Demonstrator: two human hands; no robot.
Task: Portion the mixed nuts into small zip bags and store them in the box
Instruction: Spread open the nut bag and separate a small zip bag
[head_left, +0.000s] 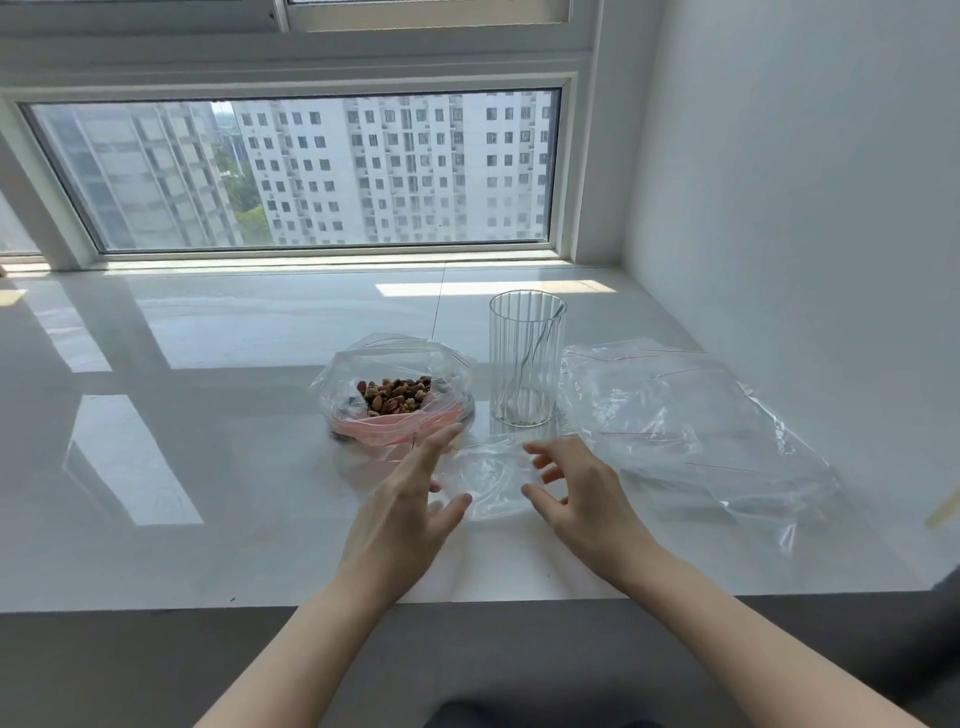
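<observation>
Mixed nuts (397, 395) sit in a brown heap inside a big open zip bag (395, 387), its mouth rolled wide on the white counter (208, 415), left of centre. From the head view, just right of that bag stands a ribbed clear glass (527, 358), upright, with a spoon (535, 358) leaning inside it. Further right, a loose spread of empty zip bags (691, 431) lies flat, red seal lines showing through the plastic.

Down front, one small zip bag (488, 480) lies crumpled on the counter between the two hands. Left hand (410, 504) comes in with fingers stretched out and spread, thumb at the bag's near left edge, gripping nothing that I can make out. Right hand (576, 493) hovers at the bag's right side, fingers loosely bent and apart, thumb pointing toward the plastic; whether it touches the bag, I can't tell. Behind it all, a wide window (296, 171) looks out on tower blocks.
</observation>
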